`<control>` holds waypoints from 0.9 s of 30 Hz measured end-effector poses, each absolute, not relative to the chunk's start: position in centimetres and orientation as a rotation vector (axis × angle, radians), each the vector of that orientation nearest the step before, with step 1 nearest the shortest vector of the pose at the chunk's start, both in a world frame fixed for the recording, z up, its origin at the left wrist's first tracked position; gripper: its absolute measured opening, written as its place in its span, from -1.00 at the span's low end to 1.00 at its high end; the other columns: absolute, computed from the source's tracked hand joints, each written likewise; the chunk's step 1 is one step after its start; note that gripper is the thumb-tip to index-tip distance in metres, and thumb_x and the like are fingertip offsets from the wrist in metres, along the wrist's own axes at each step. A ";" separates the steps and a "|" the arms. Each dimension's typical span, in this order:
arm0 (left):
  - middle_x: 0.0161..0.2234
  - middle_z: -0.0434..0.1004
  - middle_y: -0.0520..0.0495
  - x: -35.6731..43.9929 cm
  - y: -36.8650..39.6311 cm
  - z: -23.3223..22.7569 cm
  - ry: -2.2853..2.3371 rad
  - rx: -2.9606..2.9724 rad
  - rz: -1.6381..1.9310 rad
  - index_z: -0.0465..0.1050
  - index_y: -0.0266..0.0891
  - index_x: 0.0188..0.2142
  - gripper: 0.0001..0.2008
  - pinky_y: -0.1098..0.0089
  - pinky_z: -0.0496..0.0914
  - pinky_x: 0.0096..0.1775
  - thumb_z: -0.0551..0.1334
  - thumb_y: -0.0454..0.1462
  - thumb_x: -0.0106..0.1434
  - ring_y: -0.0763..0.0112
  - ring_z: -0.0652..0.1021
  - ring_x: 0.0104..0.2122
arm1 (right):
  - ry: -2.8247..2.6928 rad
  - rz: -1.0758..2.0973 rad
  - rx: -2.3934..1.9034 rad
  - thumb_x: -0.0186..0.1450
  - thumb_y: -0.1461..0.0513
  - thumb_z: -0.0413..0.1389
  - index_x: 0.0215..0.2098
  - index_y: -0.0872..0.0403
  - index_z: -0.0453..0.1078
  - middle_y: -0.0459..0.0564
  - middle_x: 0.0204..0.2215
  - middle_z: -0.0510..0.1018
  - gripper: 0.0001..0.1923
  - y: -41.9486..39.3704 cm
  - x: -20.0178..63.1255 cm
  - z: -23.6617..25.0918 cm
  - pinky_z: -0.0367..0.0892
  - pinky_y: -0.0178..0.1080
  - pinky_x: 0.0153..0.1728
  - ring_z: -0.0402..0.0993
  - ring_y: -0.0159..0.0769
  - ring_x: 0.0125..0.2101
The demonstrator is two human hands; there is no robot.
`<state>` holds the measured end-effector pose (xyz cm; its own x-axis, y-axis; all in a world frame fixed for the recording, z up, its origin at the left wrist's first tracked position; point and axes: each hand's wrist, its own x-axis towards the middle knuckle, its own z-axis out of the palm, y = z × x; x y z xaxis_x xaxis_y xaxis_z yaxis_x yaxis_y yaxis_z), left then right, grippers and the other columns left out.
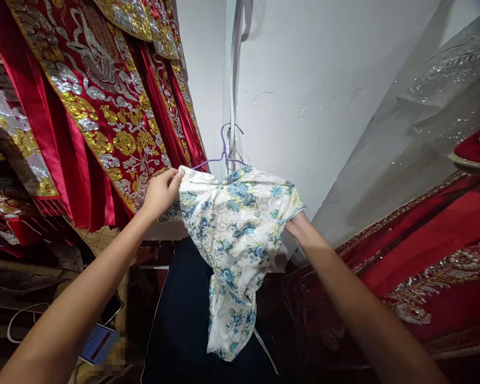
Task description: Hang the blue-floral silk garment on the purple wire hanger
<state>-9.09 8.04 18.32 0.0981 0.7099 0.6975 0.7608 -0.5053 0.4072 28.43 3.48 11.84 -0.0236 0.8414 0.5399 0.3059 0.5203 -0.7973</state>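
A white short-sleeved dress (240, 234) with blue and yellow flowers hangs in front of me on a purple hanger (224, 154). The hanger's arms go into the neck opening, and its hook stands up beside a narrow white strip on the wall. With thumb and fingers, my left hand (164, 192) pinches the dress at its left shoulder. My right hand (296, 226) reaches into the right sleeve from below; the cloth hides its fingers. The lower part of the dress is bunched and hangs in folds, with a thin pale strip dangling under it.
Red costumes with gold and silver embroidery (124, 141) hang at the left. More red beaded cloth (436, 250) lies at the right, beneath a clear plastic sheet (424, 106). A white wall (296, 69) stands behind. A phone with a lit screen (98, 343) rests at the lower left.
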 end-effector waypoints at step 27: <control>-0.45 0.42 -0.04 -0.8 4.2 17.3 -1.357 -2.836 -2.456 0.22 -0.17 -0.42 -0.98 0.31 0.43 -0.30 0.05 -0.30 0.11 0.36 0.49 -0.42 | -2.200 0.238 -1.030 0.12 0.10 0.32 0.44 -0.04 0.04 0.16 0.39 0.15 0.00 1.5 20.1 13.9 0.00 0.22 0.35 0.05 0.15 0.37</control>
